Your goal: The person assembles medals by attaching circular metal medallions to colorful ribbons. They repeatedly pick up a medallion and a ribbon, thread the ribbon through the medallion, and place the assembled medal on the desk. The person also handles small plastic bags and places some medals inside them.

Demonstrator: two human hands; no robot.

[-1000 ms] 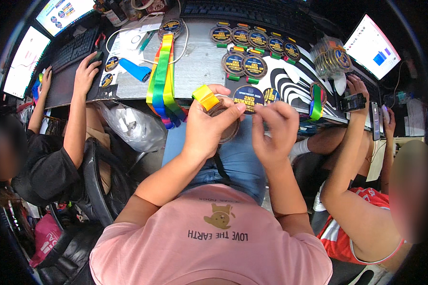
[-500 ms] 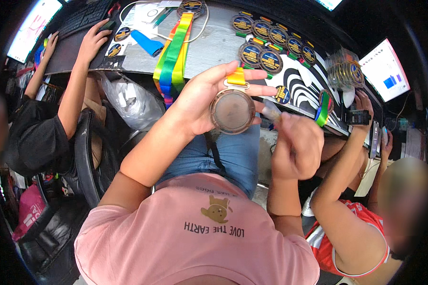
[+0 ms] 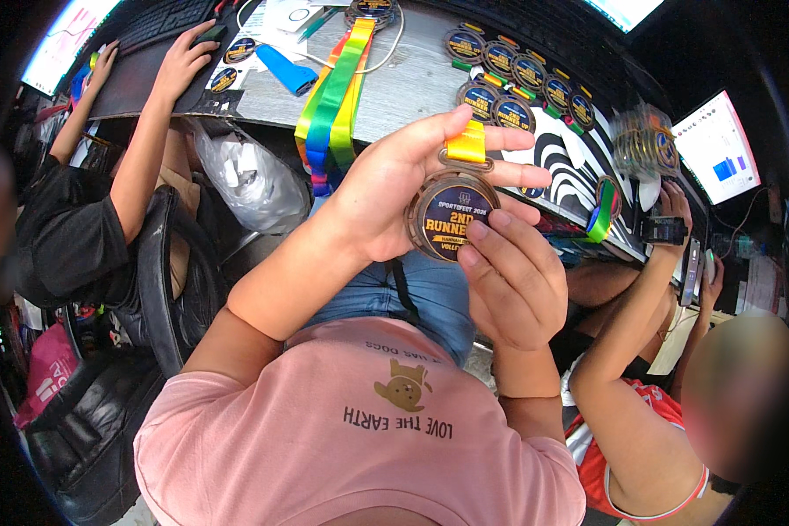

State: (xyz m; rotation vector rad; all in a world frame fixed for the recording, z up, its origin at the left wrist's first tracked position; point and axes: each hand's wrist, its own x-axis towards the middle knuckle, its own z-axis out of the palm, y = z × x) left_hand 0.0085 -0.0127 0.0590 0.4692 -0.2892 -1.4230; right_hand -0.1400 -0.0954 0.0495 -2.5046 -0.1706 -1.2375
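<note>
A bronze-coloured round medal (image 3: 416, 226) lies across the fingers of my left hand (image 3: 368, 188). Its yellow ribbon (image 3: 466, 145) passes through the top loop and lies between the thumb and fingers. A dark blue round sticker (image 3: 447, 210) with gold and white lettering covers the medal's face. The fingertips of my right hand (image 3: 522, 285) are held together and press on the sticker's right edge; its thumb is mostly hidden. Beyond my left hand, multicoloured ribbons (image 3: 337, 96) hang over the desk edge from another medal (image 3: 371, 12).
Several finished-looking medals (image 3: 529, 70) lie at the desk's back right, near a clear-wrapped stack of medals (image 3: 642, 142). A green-ribboned medal (image 3: 601, 215) sits at the right edge. Co-workers' arms (image 3: 149, 145) reach in at both sides. A plastic bag (image 3: 250, 180) hangs below the desk.
The medal's bare, plain face now bears the dark round sticker. My right hand has moved left and up from beside the medal onto it; the blurred translucent piece at its fingers no longer shows.
</note>
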